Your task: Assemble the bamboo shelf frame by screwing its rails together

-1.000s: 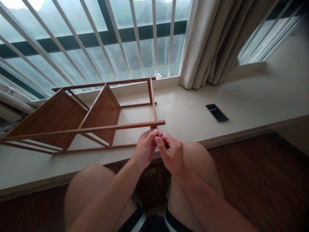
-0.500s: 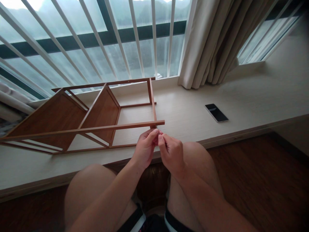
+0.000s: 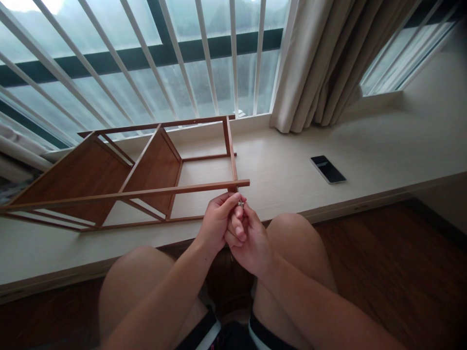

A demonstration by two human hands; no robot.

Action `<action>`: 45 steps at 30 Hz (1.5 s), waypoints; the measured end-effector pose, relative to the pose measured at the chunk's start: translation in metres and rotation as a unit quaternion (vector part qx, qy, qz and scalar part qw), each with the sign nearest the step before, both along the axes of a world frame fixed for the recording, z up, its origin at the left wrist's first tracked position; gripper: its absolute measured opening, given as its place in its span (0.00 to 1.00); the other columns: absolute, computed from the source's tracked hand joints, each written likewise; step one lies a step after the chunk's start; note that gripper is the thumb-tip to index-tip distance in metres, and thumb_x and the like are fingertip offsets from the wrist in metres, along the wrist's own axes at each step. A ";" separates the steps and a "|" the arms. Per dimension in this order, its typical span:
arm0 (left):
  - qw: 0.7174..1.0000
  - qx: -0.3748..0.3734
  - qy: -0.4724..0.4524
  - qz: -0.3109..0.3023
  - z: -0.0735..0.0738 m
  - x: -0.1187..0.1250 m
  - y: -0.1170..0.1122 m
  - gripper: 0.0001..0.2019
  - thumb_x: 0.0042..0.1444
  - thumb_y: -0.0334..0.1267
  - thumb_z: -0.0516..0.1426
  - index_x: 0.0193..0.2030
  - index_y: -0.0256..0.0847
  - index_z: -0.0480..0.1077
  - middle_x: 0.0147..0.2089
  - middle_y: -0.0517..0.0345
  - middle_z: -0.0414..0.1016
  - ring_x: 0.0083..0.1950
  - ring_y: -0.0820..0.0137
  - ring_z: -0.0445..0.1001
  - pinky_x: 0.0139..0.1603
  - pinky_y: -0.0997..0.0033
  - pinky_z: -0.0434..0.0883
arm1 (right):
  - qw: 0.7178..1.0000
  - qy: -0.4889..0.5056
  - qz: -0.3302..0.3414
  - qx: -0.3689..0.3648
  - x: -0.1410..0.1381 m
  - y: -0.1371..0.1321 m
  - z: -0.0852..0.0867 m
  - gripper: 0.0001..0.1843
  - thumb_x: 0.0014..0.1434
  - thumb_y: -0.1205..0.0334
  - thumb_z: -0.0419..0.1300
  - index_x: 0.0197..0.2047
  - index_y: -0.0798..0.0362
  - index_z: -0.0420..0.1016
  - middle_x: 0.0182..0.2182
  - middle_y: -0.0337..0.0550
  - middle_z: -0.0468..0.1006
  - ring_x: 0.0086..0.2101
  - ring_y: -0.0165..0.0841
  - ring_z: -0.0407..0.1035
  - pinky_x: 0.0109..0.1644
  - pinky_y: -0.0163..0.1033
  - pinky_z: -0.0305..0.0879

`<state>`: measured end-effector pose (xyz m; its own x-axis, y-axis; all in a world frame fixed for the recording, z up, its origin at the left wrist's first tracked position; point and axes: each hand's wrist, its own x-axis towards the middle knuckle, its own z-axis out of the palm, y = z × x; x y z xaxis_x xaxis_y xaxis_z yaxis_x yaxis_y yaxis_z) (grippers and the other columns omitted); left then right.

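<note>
A brown wooden shelf frame (image 3: 186, 188) lies on its side on the pale window ledge. Just below the end of its near rail, a small cross-shaped metal tool (image 3: 241, 204) shows between my fingertips, its shaft pointing up at the rail. My left hand (image 3: 216, 221) is closed, thumb and fingers pinching by the tool's shaft. From the right, my right hand (image 3: 254, 245) has its thumb at the tool's arms, and its other fingers are curled inward beneath. The two hands touch, and the fingers partly hide the tool.
A phone (image 3: 328, 169) lies on the window ledge (image 3: 277, 165) to the right. Behind the frame is a window with white bars (image 3: 206, 58), with a beige curtain (image 3: 310, 68) beside it. My knees (image 3: 295, 238) are against the ledge's front edge, above a dark wooden floor (image 3: 383, 262).
My right hand has turned from knuckles up to curled fingers showing, and dropped slightly. The metal cross is now visible between the hands. The frame stays put.
</note>
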<state>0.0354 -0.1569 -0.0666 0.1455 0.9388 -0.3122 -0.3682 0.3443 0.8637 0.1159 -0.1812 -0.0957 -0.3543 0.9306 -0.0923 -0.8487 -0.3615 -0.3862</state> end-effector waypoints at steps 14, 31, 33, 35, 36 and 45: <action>1.000 -0.008 0.000 -0.021 -0.007 -0.004 0.002 0.16 0.52 0.50 0.63 0.31 0.37 0.69 0.16 0.68 0.63 0.10 0.78 0.60 0.10 0.82 0.54 | 0.998 -0.050 -0.013 0.030 -0.001 -0.004 -0.002 0.21 0.63 0.41 0.55 0.31 0.50 0.68 0.14 0.30 0.65 0.12 0.23 0.47 0.14 0.28 0.43; 0.996 0.058 -0.071 -0.014 -0.005 0.002 0.009 0.09 0.53 0.40 0.61 0.29 0.35 0.73 0.23 0.63 0.66 0.22 0.77 0.66 0.24 0.78 0.67 | 0.783 -0.543 -0.215 0.214 0.021 0.006 0.000 0.21 0.67 0.50 0.53 0.25 0.51 0.64 0.19 0.34 0.61 0.22 0.28 0.56 0.27 0.35 0.50; 0.995 0.051 -0.087 -0.008 -0.006 0.002 0.010 0.09 0.52 0.40 0.61 0.29 0.35 0.73 0.26 0.61 0.68 0.26 0.77 0.68 0.28 0.77 0.68 | 0.739 -0.587 -0.233 0.235 0.024 0.008 0.001 0.21 0.66 0.51 0.54 0.24 0.51 0.62 0.18 0.33 0.60 0.22 0.28 0.55 0.28 0.35 0.49; 0.994 0.043 -0.100 -0.005 -0.006 0.003 0.011 0.09 0.51 0.40 0.63 0.29 0.35 0.73 0.27 0.61 0.69 0.28 0.76 0.68 0.31 0.77 0.68 | 0.701 -0.620 -0.247 0.253 0.025 0.010 0.002 0.20 0.66 0.52 0.54 0.24 0.51 0.61 0.18 0.33 0.59 0.22 0.28 0.54 0.29 0.35 0.49; 0.994 0.041 -0.106 -0.005 -0.007 0.003 0.011 0.09 0.50 0.40 0.63 0.29 0.35 0.73 0.27 0.61 0.69 0.28 0.76 0.68 0.31 0.77 0.68 | 0.682 -0.635 -0.252 0.262 0.026 0.010 0.003 0.20 0.66 0.52 0.54 0.24 0.51 0.61 0.18 0.33 0.59 0.22 0.28 0.54 0.29 0.35 0.49; 0.982 0.014 -0.186 -0.003 -0.017 0.005 0.014 0.07 0.50 0.35 0.64 0.31 0.33 0.74 0.28 0.60 0.72 0.29 0.77 0.70 0.34 0.77 0.68 | 0.564 -0.723 -0.263 0.299 0.032 0.014 0.003 0.19 0.66 0.51 0.53 0.26 0.52 0.67 0.20 0.37 0.68 0.22 0.28 0.59 0.30 0.35 0.52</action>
<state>0.0400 -0.1428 -0.0832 0.2501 0.9450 -0.2109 -0.6587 0.3257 0.6782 0.1478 -0.1677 -0.0928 0.0297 0.8897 0.4556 0.5810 0.3555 -0.7322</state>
